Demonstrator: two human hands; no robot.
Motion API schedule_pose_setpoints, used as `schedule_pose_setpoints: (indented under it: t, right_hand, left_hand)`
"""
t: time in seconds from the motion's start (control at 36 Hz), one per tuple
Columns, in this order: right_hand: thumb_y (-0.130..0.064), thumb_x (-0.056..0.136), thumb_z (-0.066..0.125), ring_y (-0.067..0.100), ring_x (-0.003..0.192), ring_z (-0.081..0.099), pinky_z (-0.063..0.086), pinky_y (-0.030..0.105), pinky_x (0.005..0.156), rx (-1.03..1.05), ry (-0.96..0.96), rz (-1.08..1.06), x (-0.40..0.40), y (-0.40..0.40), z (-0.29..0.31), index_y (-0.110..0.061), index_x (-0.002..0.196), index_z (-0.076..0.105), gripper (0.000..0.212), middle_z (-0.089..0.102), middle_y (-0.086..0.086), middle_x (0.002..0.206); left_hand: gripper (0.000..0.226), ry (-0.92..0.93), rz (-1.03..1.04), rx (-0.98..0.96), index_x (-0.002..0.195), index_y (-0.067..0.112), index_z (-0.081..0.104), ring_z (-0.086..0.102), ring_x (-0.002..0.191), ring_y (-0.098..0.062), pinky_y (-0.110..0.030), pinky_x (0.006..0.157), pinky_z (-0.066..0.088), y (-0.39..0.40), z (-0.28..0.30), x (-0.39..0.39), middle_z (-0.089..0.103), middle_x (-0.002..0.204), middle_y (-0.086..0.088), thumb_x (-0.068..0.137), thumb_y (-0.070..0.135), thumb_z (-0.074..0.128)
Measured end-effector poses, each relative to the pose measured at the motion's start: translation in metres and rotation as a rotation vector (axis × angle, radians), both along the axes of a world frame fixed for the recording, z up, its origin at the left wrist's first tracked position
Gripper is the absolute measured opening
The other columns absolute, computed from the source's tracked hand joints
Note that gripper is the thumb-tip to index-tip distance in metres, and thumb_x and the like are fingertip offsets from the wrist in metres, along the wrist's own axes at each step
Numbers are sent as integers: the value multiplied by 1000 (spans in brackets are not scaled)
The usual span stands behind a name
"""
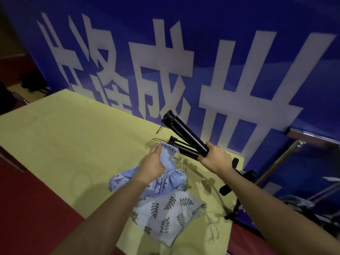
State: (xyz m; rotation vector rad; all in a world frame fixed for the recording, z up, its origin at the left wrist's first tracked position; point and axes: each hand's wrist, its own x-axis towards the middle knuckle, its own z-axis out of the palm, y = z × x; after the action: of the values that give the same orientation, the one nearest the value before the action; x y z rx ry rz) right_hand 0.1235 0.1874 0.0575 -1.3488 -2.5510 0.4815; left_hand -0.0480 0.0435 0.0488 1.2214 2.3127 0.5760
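Black tripod [184, 133], folded: I have the right hand [215, 156] wrapped tight round the near end of its leg bundle, and the legs fan up and leftward from that hand, above the table. The lower leg's tip sits just beside the gathered mouth of the blue leaf-print drawstring pouch [165, 208], which the left hand [152, 162] pinches at the rim. The rest of the pouch lies crumpled on the yellow tablecloth [73, 144] under the left wrist, with its cords [211, 222] trailing near the cloth's right edge. Left of that hand I see wide bare cloth. Beyond both hands a blue banner [184, 52] rises at the table's far edge. Right of the right hand, past the edge, a black stand [239, 181] crowds in.
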Motion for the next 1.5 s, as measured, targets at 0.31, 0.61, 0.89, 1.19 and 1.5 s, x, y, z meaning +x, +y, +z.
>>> schedule_pose_setpoints:
  t: [0.31,0.61,0.89,1.19,1.5]
  right_hand:
    - [-22,79,64,30,88,63,55,44,75,-163,189,168,18,-50,20,-25,126,40,53,64,9,106]
    - [-27,78,60,25,83,60,48,32,65,-33,-43,289,38,-75,23,-30,120,43,46,63,1,92]
    - [-25,79,54,24,80,60,50,33,61,115,-266,402,44,-74,18,-29,109,43,32,63,0,87]
    - [-10,90,50,31,110,51,42,40,83,510,-539,527,4,-81,28,-14,126,45,37,56,11,116]
    - [-16,75,66,21,72,57,35,39,82,1159,-206,737,-16,-72,44,-13,84,66,9,61,1,76]
  left_hand:
    - [75,38,-19,106,151,7,8,19,145,-20,-23,104,31,-33,18,2,4,160,-1,89,0,51]
    - [45,117,-85,-22,124,12,48,45,121,-38,-36,86,43,-46,12,-7,9,159,6,82,1,56]
    - [90,74,-99,52,152,22,0,23,142,-35,-43,98,42,-61,10,-12,-7,159,14,85,-3,55]
    - [86,283,-284,-35,152,23,1,35,127,-31,-43,95,45,-49,24,25,-3,159,15,87,3,54]
    - [42,565,-195,43,119,10,48,39,115,-24,-33,86,40,-28,30,41,49,122,-6,90,40,55]
